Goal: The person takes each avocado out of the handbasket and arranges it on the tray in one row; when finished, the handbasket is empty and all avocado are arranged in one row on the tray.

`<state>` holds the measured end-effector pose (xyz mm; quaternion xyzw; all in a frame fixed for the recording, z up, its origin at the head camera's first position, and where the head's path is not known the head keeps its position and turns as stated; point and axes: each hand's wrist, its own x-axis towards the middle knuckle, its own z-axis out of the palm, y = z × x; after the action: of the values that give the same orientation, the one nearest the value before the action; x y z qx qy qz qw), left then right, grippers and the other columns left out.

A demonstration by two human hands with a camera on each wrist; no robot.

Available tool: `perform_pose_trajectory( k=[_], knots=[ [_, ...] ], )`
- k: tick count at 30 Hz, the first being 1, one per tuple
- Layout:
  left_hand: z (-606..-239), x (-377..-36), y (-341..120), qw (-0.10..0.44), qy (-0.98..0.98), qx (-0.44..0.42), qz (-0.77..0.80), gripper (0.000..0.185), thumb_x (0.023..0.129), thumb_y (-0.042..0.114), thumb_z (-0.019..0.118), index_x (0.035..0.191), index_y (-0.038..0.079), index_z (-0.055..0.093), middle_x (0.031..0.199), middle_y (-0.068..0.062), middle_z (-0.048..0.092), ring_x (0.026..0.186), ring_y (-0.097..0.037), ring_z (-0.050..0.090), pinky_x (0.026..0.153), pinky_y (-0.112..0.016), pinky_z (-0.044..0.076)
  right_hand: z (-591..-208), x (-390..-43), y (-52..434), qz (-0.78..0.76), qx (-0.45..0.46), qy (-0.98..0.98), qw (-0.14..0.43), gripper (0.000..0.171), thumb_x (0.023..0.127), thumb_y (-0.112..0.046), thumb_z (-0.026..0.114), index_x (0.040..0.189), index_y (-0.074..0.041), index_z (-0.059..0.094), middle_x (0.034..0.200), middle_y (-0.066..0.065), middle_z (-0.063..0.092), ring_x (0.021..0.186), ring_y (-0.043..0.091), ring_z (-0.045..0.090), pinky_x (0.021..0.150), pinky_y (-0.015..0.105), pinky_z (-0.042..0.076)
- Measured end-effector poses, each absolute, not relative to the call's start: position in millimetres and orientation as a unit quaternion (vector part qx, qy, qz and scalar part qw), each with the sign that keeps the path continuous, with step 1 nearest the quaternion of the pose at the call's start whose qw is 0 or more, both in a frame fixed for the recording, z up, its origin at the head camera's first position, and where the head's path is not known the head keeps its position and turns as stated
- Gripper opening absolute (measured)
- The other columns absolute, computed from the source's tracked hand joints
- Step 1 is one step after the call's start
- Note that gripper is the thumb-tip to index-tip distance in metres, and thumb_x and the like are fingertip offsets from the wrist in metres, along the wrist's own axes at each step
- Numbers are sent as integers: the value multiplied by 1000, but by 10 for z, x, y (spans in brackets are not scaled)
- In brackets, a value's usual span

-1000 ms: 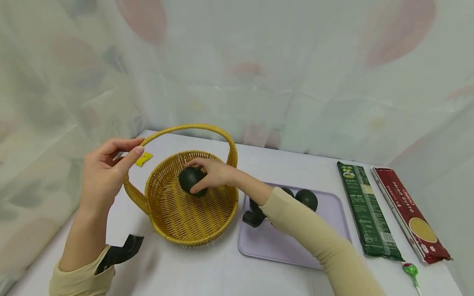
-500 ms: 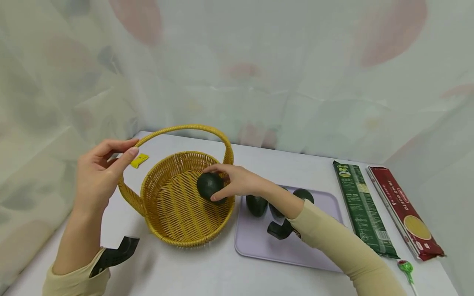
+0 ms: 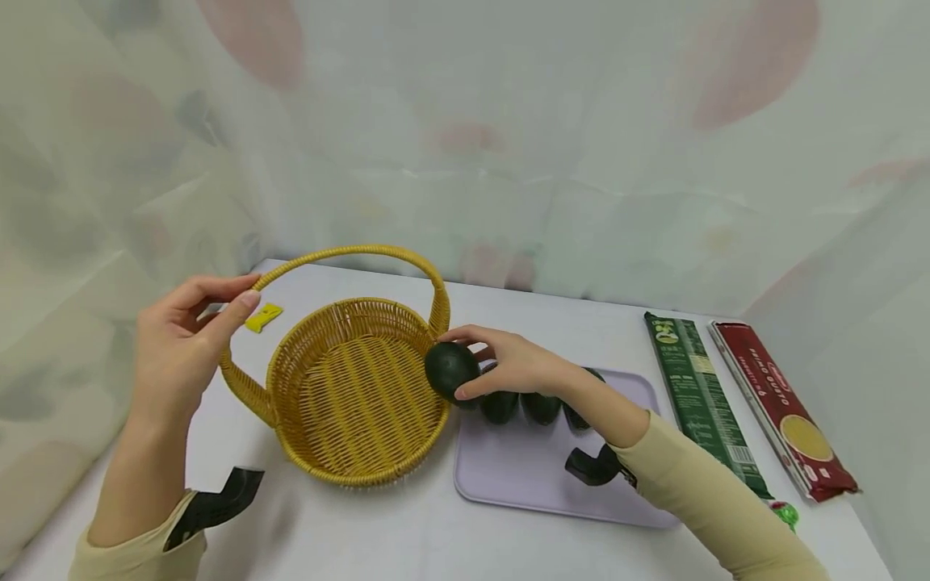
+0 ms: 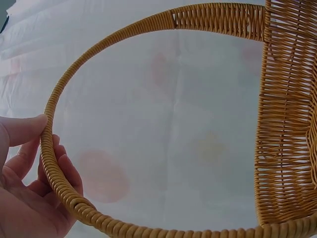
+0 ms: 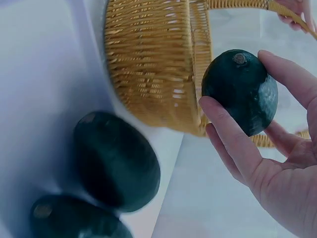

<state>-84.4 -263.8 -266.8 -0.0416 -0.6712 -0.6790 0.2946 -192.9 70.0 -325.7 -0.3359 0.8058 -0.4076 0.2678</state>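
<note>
White table (image 3: pixel 407 532): one basket (image 3: pixel 356 395), seemingly four avocados (image 3: pixel 452 371).

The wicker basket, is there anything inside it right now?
The basket shows only its bare woven floor. The avocado in the right hand is above the rim. The left hand holds the handle; the near inner wall is hidden.

Green pasta pkt (image 3: pixel 693 391) beside red one (image 3: pixel 781 407), lollipop (image 3: pixel 783 514) near, yellow wrapper (image 3: pixel 263 316) far left.
</note>
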Motion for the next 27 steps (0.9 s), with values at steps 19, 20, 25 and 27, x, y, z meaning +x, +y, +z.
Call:
perform_pose_trajectory(
  k=[19, 20, 25, 27],
  knots=[
    [-2692, -860, -2666, 288, -653, -48, -698, 18, 82, -13, 69, 100, -11, 70, 97, -8, 73, 87, -16, 65, 76, -15, 52, -3405, -1841, 1577, -438, -263, 823, 250, 67, 82, -28, 79, 141, -27, 48, 144, 4, 44, 121, 29, 54, 91, 45, 48],
    [-2692, -862, -2667, 288, -653, -49, -699, 18, 82, -13, 69, 100, -11, 70, 97, -8, 73, 88, -16, 65, 76, -14, 52, -3419, -1833, 1625, -442, -259, 821, 252, 68, 83, -26, 79, 142, -25, 47, 144, 5, 44, 121, 30, 54, 89, 44, 49],
    [-2694, -869, -2662, 292, -651, -48, -699, 18, 81, -15, 68, 98, -7, 73, 97, -10, 72, 87, -17, 65, 75, -14, 52, -3436, -1766, 1859, -459, -230, 819, 258, 68, 83, -24, 80, 142, -27, 46, 144, 8, 43, 123, 30, 54, 87, 41, 52],
    [-2695, -870, -2658, 294, -651, -46, -699, 19, 81, -15, 68, 97, -7, 73, 96, -10, 72, 87, -17, 65, 75, -14, 52, -3430, -1738, 1940, -464, -219, 819, 256, 68, 83, -24, 80, 142, -28, 46, 145, 8, 41, 126, 33, 51, 88, 42, 51]
  ],
)
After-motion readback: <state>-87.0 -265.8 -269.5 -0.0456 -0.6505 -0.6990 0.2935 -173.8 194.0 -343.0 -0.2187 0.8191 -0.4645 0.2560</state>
